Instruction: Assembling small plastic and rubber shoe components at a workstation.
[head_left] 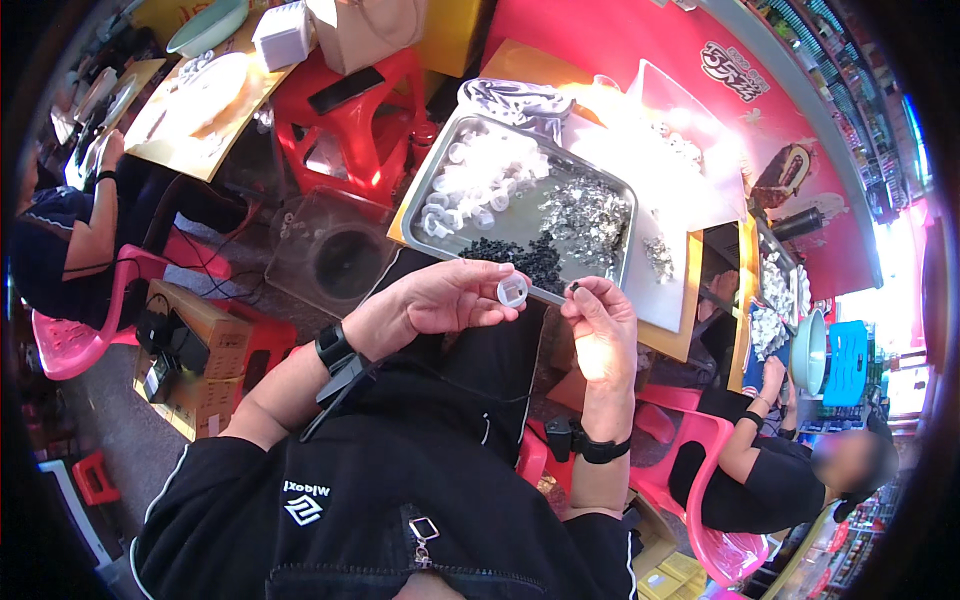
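Observation:
My left hand (450, 298) holds a small round, whitish translucent plastic piece (512, 291) between thumb and fingers, its open face turned up. Just to its right, my right hand (605, 330) pinches a tiny dark piece (574, 287) at its fingertips. A short gap separates the two pieces. Right beyond my hands lies a metal tray (512, 212) with three heaps: white round plastic pieces (490, 165) at the far left, small black pieces (515, 260) at the near edge, and small silvery-grey pieces (588, 218) on the right.
The tray rests on a table (660, 340) with white sheeting and a bundled patterned cloth (515, 105). Red stools (350, 125) stand at the far left, above a clear plastic bin (325, 255). Cardboard boxes (195, 360) sit left. Co-workers sit left and right, one on a pink chair (690, 450).

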